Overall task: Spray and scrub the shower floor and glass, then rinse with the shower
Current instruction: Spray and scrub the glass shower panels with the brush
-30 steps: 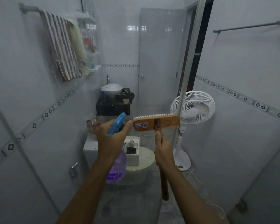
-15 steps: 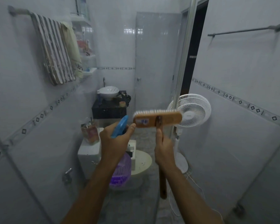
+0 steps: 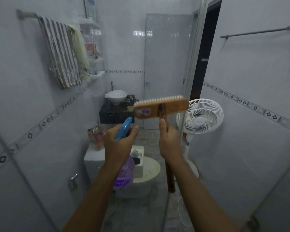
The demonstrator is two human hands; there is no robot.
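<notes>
Glass panel: it stands between you and the rest of the bathroom, just beyond both raised hands; its metal edge post runs top to bottom right of centre. You see the toilet, sink and fan through or past it.

Scrub brush: your right hand is clamped round the wooden handle just under the head. The head's long axis lies nearly level, tipped slightly up to the right; the white bristles face away from you, toward the glass. The handle runs straight down along your forearm.

Spray bottle: your left hand is wrapped round its neck, fingers closed, with the blue trigger head pointing up and away. The purple body hangs below the wrist.

Key relation: the brush head sits above and forward of your right fingers, and looks nearer the glass than the nozzle, so the right hand is likely better placed for the next stroke. The brush head's left end lies close above your left thumb, apart from it.

Hard to make out: you cannot tell whether the bristles are touching the glass, nor whether a finger rests on the trigger. The brush head is blurred. The shower floor lies below the frame, and no shower head shows.
</notes>
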